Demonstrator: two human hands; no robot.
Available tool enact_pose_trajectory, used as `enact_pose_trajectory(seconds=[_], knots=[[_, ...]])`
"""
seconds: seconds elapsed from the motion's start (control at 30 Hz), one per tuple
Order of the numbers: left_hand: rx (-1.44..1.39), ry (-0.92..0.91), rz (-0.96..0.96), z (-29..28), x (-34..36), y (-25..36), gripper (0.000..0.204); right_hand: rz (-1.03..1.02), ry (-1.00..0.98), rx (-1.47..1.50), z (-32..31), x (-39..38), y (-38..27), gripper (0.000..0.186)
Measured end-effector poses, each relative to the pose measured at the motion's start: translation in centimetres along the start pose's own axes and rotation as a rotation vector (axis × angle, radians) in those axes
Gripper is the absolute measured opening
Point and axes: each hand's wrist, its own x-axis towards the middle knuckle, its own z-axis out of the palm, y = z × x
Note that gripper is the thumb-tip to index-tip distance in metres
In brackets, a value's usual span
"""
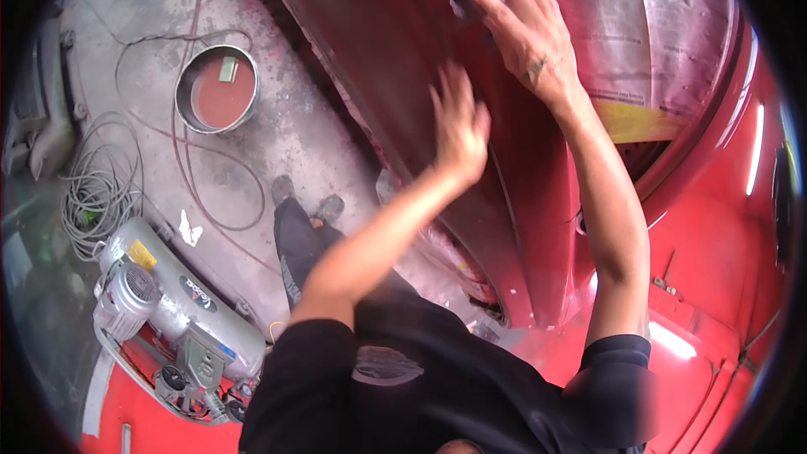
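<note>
A dark red car body panel (395,76) runs from the top middle down toward the centre. My right hand (530,38) is closed at its upper part, holding a small crumpled purplish rag (467,0) against the red surface. Lower and further left, my left hand (461,130) is over the same panel with its fingers apart and nothing in it. Motion blurs it slightly, and I cannot tell whether it touches the panel. Printed paper sheeting (647,25) covers the car's window area beside my right hand, with a yellow strip (635,122) along its lower edge.
A round bucket (183,105) of reddish liquid stands on the concrete floor, a small pale green block (228,69) in it. Hoses (197,160) trail around it. A silver air compressor (181,286) and a coiled hose (101,185) are at left. My feet (328,208) are beside the car.
</note>
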Motion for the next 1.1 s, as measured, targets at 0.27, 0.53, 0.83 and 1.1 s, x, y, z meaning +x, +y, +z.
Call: enact_pose_trajectory(seconds=[0.27,0.53,0.83,1.1], knots=[[0.044,0.138,-0.038,-2.5,6.3,1.5,0.072,-0.088,-0.019,0.091,-1.9,2.0,-1.1,0.039],[0.082,-0.035,-0.067,1.3,-4.1,1.5,0.071,-0.033,-0.41,0.03,-10.9,-18.4,-6.3,0.071],[0.09,0.038,-0.01,9.6,-19.8,3.4,0.073,0.1,-0.088,0.177,-10.7,-27.1,-9.7,0.059],[0.048,0.238,-0.123,5.1,-8.5,3.3,0.066,0.044,0.028,0.211,-9.6,-26.6,-9.8,0.057]])
